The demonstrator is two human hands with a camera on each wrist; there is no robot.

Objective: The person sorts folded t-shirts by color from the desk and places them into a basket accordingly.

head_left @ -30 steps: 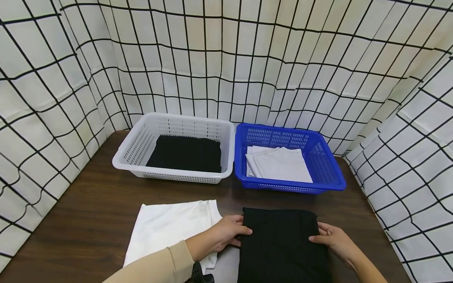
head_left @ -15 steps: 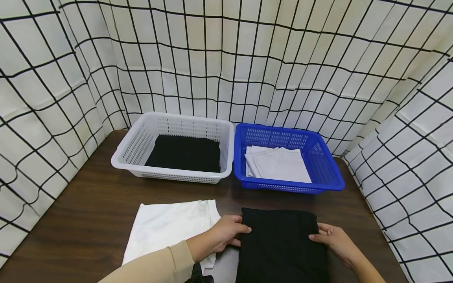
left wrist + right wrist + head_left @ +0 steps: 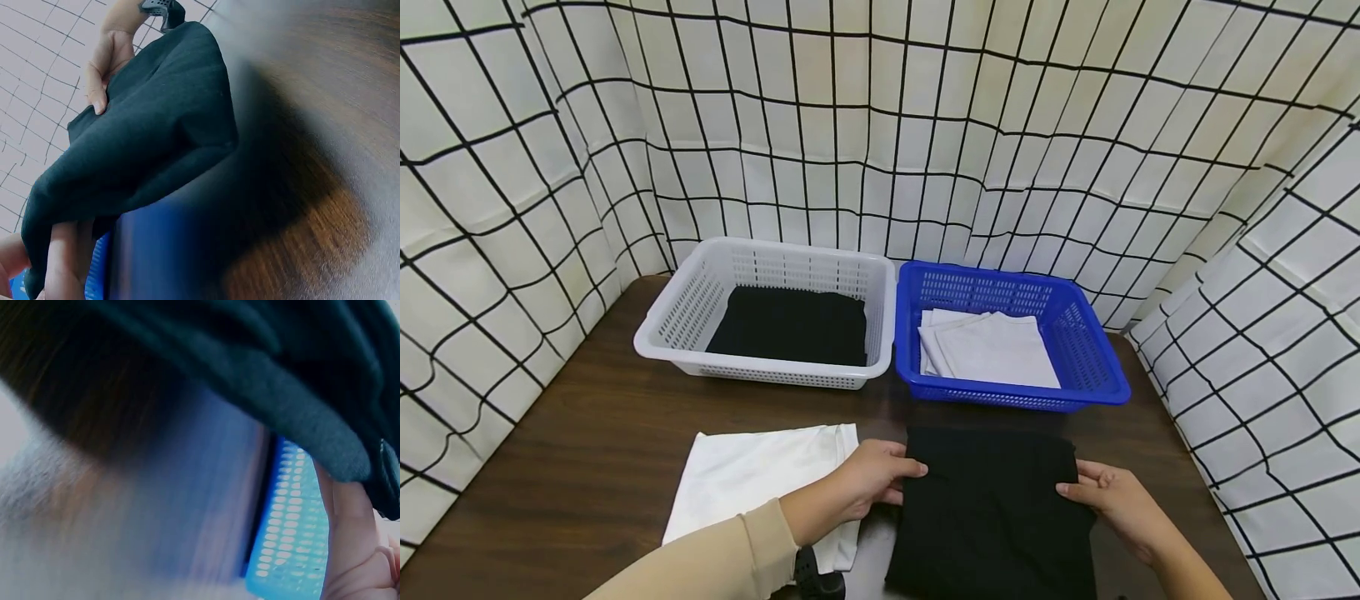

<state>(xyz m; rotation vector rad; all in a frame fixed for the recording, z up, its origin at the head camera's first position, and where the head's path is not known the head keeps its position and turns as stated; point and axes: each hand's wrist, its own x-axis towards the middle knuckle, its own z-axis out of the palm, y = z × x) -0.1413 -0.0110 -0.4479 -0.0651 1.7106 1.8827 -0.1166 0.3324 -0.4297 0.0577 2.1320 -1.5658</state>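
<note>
A folded black cloth (image 3: 988, 517), perhaps a garment, hangs between my two hands. My left hand (image 3: 868, 479) pinches its left side, thumb on top and fingers beneath. On the opposite side my right hand (image 3: 1116, 504) grips it in the same way. The left wrist view shows the black cloth (image 3: 144, 125) raised off the table, its near end drooping. Fingers (image 3: 353, 531) press under its edge in the right wrist view. A folded white cloth (image 3: 752, 475) lies on the table, partly covered by my left forearm.
Behind the hands stands a white basket (image 3: 775, 372) holding black folded cloth (image 3: 790, 325). To its right, a blue basket (image 3: 1093, 358) holds white folded cloths (image 3: 996, 350). The brown table (image 3: 550, 475) is enclosed by grid-patterned white curtains (image 3: 850, 125).
Both hands have kept their hold on the black cloth and raised it slightly, its far edge shifting up in the head view. The left hand has moved a little up and left. Baskets are unchanged.
</note>
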